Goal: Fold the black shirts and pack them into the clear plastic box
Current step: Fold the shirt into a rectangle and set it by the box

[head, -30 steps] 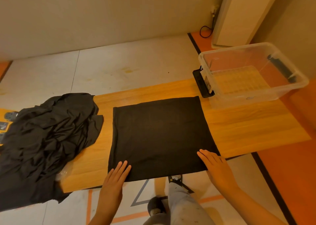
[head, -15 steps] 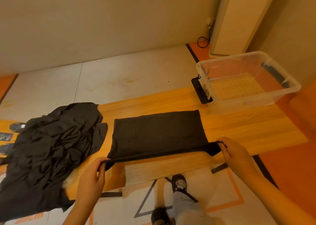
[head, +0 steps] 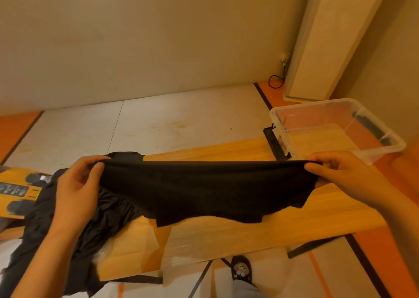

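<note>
The shirt [head: 204, 189] now lifted, seemingly off table [head: 249, 236].

I note matt black cloth in the shirt [head: 204, 191], smooth varnished wood on the table [head: 249, 236], glossy clear plastic in the box [head: 385, 148].

So the desk [head: 249, 234] was a long light-wood plank top, with some clear plastic film [head: 188, 250] wrapped over part of its near edge. On the left end sat a crumpled pile of black shirts [head: 108, 220], and a good chunk of it spilled off the near-left corner and hung toward the floor [head: 181, 121]. Over at the far right corner sat the clear plastic box [head: 385, 148], lid off, with the wood showing through its bottom, a black latch [head: 275, 143] flipped down on its left side, and its right part poking out past the desk.
</note>
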